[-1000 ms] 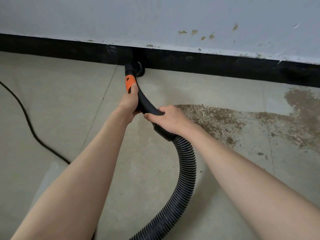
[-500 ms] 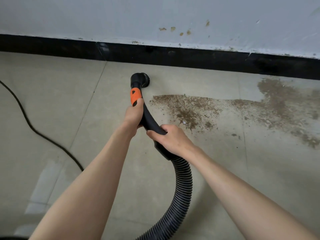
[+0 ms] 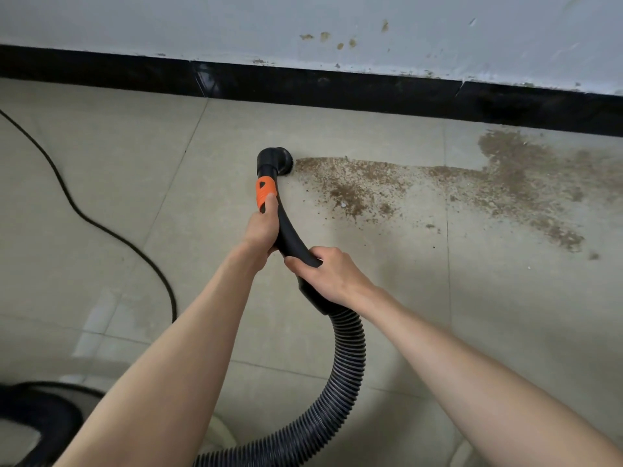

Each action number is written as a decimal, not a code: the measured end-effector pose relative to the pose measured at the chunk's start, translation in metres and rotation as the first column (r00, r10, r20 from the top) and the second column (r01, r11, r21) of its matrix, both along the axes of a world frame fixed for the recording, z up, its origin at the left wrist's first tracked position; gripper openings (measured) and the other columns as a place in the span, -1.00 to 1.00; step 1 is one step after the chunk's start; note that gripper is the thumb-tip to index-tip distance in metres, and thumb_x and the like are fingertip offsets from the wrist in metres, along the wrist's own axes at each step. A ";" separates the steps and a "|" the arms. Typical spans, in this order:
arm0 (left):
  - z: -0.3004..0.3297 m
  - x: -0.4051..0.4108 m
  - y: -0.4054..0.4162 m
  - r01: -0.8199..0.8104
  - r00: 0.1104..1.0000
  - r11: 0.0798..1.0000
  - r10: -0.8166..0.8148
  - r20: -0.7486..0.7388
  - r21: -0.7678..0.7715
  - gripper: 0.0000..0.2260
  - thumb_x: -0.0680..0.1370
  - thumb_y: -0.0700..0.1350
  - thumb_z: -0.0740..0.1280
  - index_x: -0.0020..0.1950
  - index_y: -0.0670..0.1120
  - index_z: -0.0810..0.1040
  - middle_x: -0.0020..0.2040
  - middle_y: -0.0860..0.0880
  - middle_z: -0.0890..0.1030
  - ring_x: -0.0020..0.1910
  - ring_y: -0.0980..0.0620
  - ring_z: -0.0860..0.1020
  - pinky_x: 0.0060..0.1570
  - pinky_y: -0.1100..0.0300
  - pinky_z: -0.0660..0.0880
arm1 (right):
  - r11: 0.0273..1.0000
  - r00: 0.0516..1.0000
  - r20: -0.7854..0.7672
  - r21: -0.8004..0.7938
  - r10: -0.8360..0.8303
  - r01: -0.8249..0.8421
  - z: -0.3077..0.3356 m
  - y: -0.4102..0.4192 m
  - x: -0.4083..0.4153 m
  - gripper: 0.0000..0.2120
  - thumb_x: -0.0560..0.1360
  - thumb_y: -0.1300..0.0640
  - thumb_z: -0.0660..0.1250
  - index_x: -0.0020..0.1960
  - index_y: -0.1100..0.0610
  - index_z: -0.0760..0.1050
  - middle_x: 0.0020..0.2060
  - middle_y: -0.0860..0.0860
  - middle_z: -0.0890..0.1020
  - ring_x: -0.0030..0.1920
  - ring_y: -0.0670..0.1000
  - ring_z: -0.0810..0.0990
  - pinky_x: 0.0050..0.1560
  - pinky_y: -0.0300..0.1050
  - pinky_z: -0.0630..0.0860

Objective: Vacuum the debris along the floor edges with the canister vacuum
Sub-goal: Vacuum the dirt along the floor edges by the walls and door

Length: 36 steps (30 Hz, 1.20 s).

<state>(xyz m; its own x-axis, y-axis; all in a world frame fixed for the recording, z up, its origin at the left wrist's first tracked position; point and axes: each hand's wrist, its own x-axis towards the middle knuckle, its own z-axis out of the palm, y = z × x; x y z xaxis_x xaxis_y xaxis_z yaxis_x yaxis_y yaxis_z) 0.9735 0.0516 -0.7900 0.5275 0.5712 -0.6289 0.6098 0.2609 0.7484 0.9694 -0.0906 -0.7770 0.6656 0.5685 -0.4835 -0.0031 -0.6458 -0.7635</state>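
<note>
The black curved vacuum handle ends in a round nozzle that sits on the tiled floor, at the left tip of a brown debris patch. My left hand grips the handle just below its orange band. My right hand grips the handle's lower end, where the ribbed black hose begins. The hose curves down and off to the lower left. More debris spreads to the right, close to the black baseboard.
A black baseboard runs under the stained white wall. A black power cord snakes across the floor at left. A dark blurred part of the vacuum shows at the bottom left corner.
The nozzle has moved back from the baseboard onto the open tile, at the left end of the debris. Both hands keep their grip on the handle.
</note>
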 end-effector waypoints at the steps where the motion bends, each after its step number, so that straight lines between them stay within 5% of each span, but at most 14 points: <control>1: -0.001 -0.002 -0.002 0.009 1.000 1.000 -0.009 -0.003 0.004 -0.51 0.62 0.16 0.06 0.26 -0.24 0.38 -0.14 -0.04 0.47 -0.16 0.00 0.49 -0.23 0.17 0.45 | 1.000 1.000 0.001 -0.003 -0.002 0.002 0.000 -0.002 -0.002 -0.63 0.51 -0.21 0.30 -0.27 0.07 0.43 -0.24 0.04 0.65 -0.16 0.10 0.65 -0.09 0.02 0.55; 7: 0.002 0.000 -0.009 0.039 0.999 0.999 -0.039 0.006 -0.017 -0.50 0.63 0.15 0.06 0.29 -0.25 0.37 -0.15 -0.05 0.46 -0.17 0.00 0.48 -0.31 0.18 0.44 | 1.000 1.000 0.010 0.004 -0.024 0.024 0.005 -0.013 -0.002 -0.60 0.51 -0.23 0.28 -0.26 0.09 0.45 -0.22 0.07 0.67 -0.17 0.10 0.65 -0.06 0.04 0.56; 14: 0.002 0.012 -0.030 0.121 0.993 0.993 -0.121 0.015 0.005 -0.46 0.62 0.17 0.05 0.34 -0.27 0.35 0.01 -0.12 0.47 -0.03 -0.08 0.49 -0.09 0.09 0.45 | 0.997 0.997 0.014 0.001 -0.073 0.073 0.008 -0.034 0.001 -0.61 0.51 -0.21 0.29 -0.28 0.08 0.43 -0.26 0.05 0.64 -0.20 0.08 0.63 -0.13 -0.02 0.54; 32: -0.005 0.055 -0.084 0.255 0.966 0.965 -0.252 0.049 -0.062 -0.43 0.62 0.18 0.05 0.37 -0.27 0.34 0.18 -0.18 0.49 0.10 -0.12 0.50 0.03 0.06 0.49 | 0.976 0.976 0.037 -0.033 -0.213 0.214 0.012 -0.088 0.023 -0.62 0.50 -0.21 0.30 -0.30 0.06 0.42 -0.35 -0.05 0.60 -0.28 0.01 0.59 -0.18 -0.08 0.50; 36: -0.006 0.063 -0.100 0.297 0.954 0.950 -0.293 0.059 -0.092 -0.44 0.62 0.18 0.05 0.36 -0.26 0.34 0.07 -0.15 0.48 0.02 -0.08 0.49 -0.02 0.08 0.49 | 0.964 0.965 0.050 -0.048 -0.258 0.260 0.011 -0.102 0.025 -0.62 0.49 -0.22 0.29 -0.30 0.06 0.43 -0.33 -0.04 0.62 -0.25 0.02 0.61 -0.10 -0.03 0.55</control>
